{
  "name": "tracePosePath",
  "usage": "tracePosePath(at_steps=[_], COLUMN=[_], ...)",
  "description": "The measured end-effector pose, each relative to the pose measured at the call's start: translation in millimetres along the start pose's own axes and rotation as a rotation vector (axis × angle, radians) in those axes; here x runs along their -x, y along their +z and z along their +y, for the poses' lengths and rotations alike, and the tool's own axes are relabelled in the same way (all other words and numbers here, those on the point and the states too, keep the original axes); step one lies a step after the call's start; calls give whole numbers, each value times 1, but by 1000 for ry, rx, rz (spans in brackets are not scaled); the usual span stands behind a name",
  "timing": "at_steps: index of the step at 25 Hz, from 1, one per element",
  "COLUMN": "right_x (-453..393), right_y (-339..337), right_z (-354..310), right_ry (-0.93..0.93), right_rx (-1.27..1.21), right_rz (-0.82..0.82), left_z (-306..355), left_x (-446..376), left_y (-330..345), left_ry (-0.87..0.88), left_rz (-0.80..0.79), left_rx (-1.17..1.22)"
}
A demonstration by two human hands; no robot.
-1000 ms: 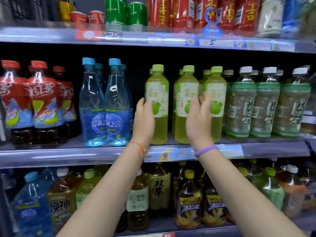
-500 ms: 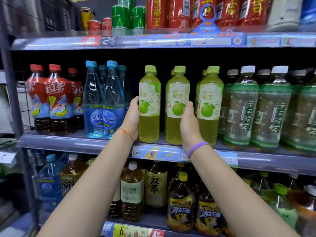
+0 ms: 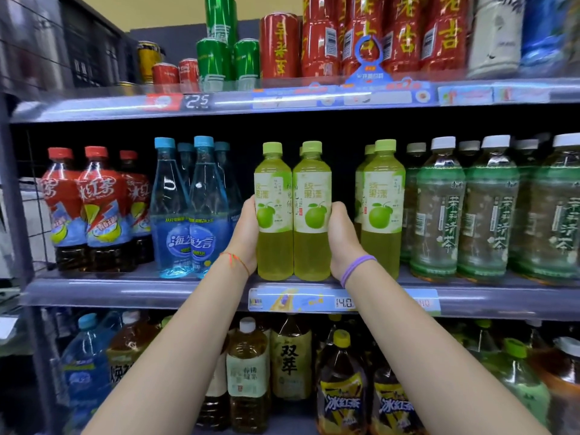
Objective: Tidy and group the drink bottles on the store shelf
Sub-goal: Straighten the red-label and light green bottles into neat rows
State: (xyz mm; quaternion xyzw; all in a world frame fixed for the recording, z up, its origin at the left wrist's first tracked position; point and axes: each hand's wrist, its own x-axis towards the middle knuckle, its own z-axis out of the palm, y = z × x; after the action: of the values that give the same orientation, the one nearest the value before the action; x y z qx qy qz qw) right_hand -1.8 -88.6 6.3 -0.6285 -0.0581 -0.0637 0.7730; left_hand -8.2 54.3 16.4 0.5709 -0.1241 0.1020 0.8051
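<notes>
Two green apple-drink bottles (image 3: 293, 211) on the middle shelf (image 3: 157, 290) are pressed together, label-forward, between the left hand (image 3: 246, 237) and right hand (image 3: 342, 240), each curled round one, presumably so the gap beside the third bottle (image 3: 383, 208) can be closed.

You've got two hands up: left hand (image 3: 244, 237), right hand (image 3: 343, 243). Middle shelf (image 3: 125, 291), front row: three red-capped iced tea bottles (image 3: 100, 208), two blue water bottles (image 3: 204, 208), three green-apple drink bottles (image 3: 310, 211), three white-capped jasmine tea bottles (image 3: 439, 208); more sit behind, uncountable. Three shelves in view.
</notes>
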Motion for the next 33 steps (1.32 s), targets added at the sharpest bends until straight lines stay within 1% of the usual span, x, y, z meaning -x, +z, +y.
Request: tracePosePath(at_steps=[5,9,13,16,18,19,20,21,22,24,25,26,27,28,29,30,31,33], right_x=[-10,-14,-11,-11,-9,-4,2,9,16,33,39,42,41,38,34,29,26,22], right_y=[3,8,14,12,10,10,11,11,10,2,-8,-19,-28,-43,-56,-64,-71,-80], right_z=[0,6,8,7,7,5,4,3,1,-9,-15,-21,-24,-23,-21,-17,-13,-6], right_ry=[-13,-8,-7,-7,6,-8,-63,-173,-348,-781,-984,-1144,-1218,-1205,-1114,-968,-820,-598], right_rx=[-57,-38,-74,-71,-63,-36,22,111,214,386,458,506,531,533,523,492,442,316], right_rz=[-4,-13,1,39,17,4,6,21,55,156,246,339,413,464,478,446,379,254], left_z=[1,3,3,1,1,1,-1,-1,-3,-4,-5,-5,-7,-14,-22,-25,-33,-42], left_x=[-1,1,4,0,1,5,10,16,21,37,40,42,44,45,45,52,54,51], left_y=[-6,-6,-9,-11,-13,-12,-9,-4,3,19,28,38,44,57,72,87,102,129], left_ry=[-12,8,10,7,-8,-15,3,68,193,554,733,910,1076,1206,1268,1223,1066,594], left_rz=[-52,-136,-144,-74,42,102,175,256,340,458,476,482,470,432,342,235,131,-39], left_rx=[50,80,77,54,65,52,3,-86,-214,-546,-705,-859,-987,-1041,-1006,-896,-748,-488])
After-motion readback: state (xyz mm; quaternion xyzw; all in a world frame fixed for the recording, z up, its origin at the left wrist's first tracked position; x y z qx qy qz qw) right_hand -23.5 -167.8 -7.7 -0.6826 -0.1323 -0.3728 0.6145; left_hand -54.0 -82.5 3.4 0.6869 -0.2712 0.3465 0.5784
